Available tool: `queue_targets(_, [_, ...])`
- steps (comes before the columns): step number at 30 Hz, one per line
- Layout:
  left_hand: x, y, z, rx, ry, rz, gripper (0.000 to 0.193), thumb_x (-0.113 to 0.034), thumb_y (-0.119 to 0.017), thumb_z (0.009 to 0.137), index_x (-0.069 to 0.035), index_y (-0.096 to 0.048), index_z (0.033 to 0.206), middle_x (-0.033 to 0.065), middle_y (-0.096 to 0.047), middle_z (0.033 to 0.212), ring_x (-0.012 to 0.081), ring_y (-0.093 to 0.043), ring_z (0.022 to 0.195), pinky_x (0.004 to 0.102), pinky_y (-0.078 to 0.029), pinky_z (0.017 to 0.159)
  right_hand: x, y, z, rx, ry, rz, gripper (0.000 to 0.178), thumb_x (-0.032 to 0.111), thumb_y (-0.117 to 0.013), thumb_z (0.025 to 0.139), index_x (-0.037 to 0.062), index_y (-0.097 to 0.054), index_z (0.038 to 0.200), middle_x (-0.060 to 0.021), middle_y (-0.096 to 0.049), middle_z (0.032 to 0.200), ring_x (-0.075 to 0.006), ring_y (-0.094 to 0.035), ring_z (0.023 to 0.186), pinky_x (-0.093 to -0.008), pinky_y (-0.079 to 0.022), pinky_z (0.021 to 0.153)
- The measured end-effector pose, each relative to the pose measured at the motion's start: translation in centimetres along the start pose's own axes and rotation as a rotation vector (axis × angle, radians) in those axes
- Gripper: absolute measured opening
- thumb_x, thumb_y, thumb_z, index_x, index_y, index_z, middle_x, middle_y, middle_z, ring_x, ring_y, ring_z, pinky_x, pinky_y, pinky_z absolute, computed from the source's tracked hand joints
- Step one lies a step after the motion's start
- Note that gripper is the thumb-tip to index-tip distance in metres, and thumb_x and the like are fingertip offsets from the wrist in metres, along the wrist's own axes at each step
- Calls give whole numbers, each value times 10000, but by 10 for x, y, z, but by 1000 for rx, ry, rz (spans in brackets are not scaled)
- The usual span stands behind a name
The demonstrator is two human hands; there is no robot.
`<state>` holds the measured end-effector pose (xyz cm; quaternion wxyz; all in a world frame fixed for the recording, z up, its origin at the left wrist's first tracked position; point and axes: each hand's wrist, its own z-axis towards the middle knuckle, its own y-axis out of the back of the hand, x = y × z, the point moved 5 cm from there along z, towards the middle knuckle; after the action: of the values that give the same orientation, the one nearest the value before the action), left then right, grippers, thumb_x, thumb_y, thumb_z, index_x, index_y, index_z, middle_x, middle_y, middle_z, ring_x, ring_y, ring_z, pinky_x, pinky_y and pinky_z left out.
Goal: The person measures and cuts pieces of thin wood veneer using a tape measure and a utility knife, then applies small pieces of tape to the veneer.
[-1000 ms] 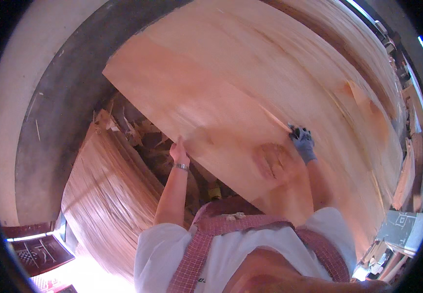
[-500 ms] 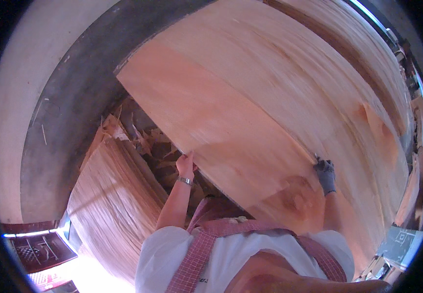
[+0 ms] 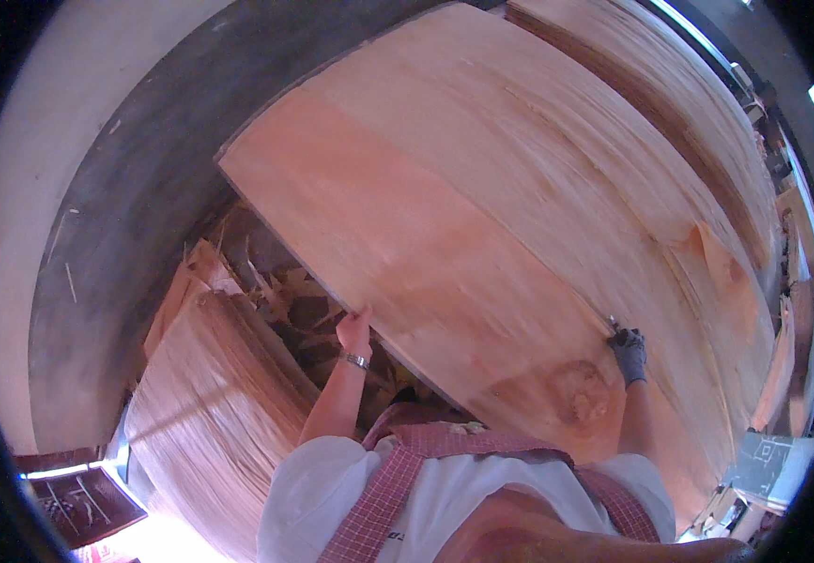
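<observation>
A reddish wood veneer sheet (image 3: 407, 244) lies over a wide, paler stack of veneer (image 3: 520, 141). My bare left hand (image 3: 354, 330), with a metal watch band at the wrist, is closed at the sheet's near edge, thumb and fingers pinching it. My right hand (image 3: 628, 352), in a dark grey glove, is closed at the sheet's far right edge. Something small and shiny shows at its fingertips, too small to make out. A round, darker knot pattern (image 3: 578, 392) marks the sheet between my arms.
A second veneer stack (image 3: 210, 375) stands at the left, close to my left forearm. Torn veneer scraps (image 3: 299, 298) fill the gap between the stacks. Another thick veneer pile (image 3: 651, 84) lies at the far right. A lifted flap (image 3: 721, 258) sticks up on the right.
The view has shifted slightly. Both hands stay at the sheet's edges, and the sheet lies flatter around the knot beside my right arm.
</observation>
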<state>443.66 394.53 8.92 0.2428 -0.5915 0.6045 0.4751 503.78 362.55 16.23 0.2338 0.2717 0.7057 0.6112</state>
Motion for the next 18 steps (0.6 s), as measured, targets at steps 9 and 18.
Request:
queue_targets(9, [-42, -69, -39, 546, 168, -225, 226, -204, -638, 863, -17, -647, 989, 53, -628, 831, 159, -570, 671, 322, -462, 560, -27, 32, -67, -75, -52, 173, 411, 350, -672, 800, 263, -640, 1200, -63, -659, 991, -333, -587, 875, -441, -473, 790])
queue_targets(18, [-16, -55, -12, 463, 146, 313, 332, -292, -613, 874, -34, -568, 1078, 93, -556, 966, 220, -517, 792, 370, -394, 632, -86, -2, -159, -206, -872, -71, 459, 217, -533, 874, 74, -464, 1305, -162, -476, 1297, -324, -486, 1147, -484, -432, 914])
